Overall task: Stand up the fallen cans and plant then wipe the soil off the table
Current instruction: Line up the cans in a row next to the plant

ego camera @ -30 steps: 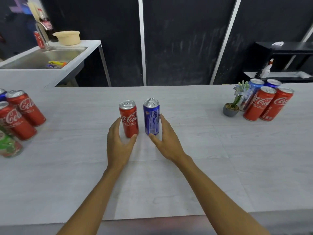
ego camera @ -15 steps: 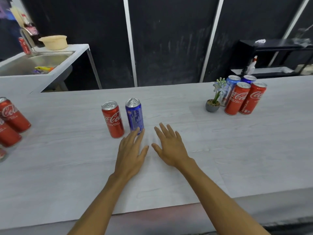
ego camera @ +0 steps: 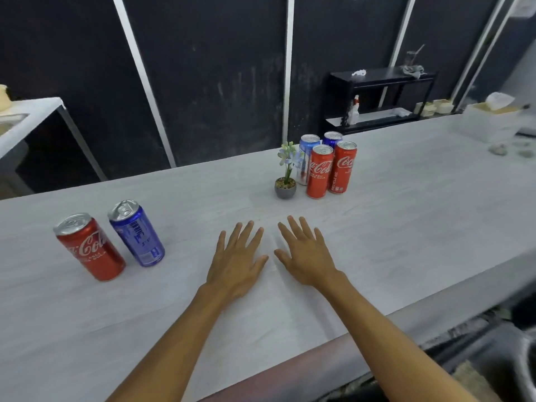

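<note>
A red cola can [ego camera: 90, 247] and a blue can [ego camera: 136, 233] stand upright side by side on the pale table [ego camera: 406, 216], left of my hands. My left hand [ego camera: 236, 259] and my right hand [ego camera: 303, 253] hover flat over the table's middle, fingers spread, holding nothing. Farther back, a small plant in a grey pot [ego camera: 285, 181] stands upright beside a cluster of several upright cans: two red ones [ego camera: 319, 172] in front, blue ones [ego camera: 309, 143] behind. No soil shows on the table near my hands.
A black shelf [ego camera: 380, 100] with a spray bottle stands behind the table. A white box [ego camera: 493, 123] and small grey lumps [ego camera: 499, 149] sit at the table's far right. A white counter [ego camera: 26, 120] is at the left. The table's near edge runs under my forearms.
Both hands have let go of the red and blue cans and moved right, now spread flat over the table. My view has swung right, so the left group of cans is out of sight.
</note>
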A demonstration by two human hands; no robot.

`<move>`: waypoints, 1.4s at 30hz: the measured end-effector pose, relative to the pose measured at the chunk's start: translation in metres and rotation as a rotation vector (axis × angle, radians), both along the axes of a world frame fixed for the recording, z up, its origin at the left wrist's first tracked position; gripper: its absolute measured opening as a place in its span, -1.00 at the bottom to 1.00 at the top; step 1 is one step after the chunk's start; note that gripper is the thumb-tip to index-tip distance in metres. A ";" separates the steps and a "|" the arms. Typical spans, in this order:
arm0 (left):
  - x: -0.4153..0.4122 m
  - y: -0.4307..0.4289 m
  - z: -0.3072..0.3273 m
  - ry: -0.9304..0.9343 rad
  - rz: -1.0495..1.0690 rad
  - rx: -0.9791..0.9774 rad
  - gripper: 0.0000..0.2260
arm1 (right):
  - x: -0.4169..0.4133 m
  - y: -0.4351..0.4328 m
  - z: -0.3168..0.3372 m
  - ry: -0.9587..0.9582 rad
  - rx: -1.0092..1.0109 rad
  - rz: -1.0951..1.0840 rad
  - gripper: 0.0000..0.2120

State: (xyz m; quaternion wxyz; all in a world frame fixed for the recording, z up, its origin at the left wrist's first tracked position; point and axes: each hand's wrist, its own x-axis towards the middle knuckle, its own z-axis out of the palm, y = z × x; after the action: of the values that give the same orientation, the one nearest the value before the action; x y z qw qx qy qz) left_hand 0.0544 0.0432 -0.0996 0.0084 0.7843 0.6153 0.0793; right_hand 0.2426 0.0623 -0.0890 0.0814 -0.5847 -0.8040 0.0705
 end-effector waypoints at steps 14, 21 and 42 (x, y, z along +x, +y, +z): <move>0.123 0.102 0.017 0.120 -0.006 -0.100 -0.38 | 0.121 0.072 0.001 0.153 -0.024 -0.226 -0.29; 0.161 0.141 0.025 -0.233 0.125 -0.035 -0.28 | 0.146 0.117 0.008 0.436 0.002 -0.311 -0.16; 0.209 0.208 0.042 -1.055 0.395 0.048 -0.30 | 0.142 0.212 0.040 0.992 -0.051 -0.291 -0.33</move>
State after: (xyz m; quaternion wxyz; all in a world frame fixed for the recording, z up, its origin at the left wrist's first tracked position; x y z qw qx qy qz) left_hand 0.2638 0.2508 -0.0574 0.2820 0.5083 0.6609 0.4747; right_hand 0.3842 0.2744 -0.0491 0.4475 -0.5885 -0.5771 0.3471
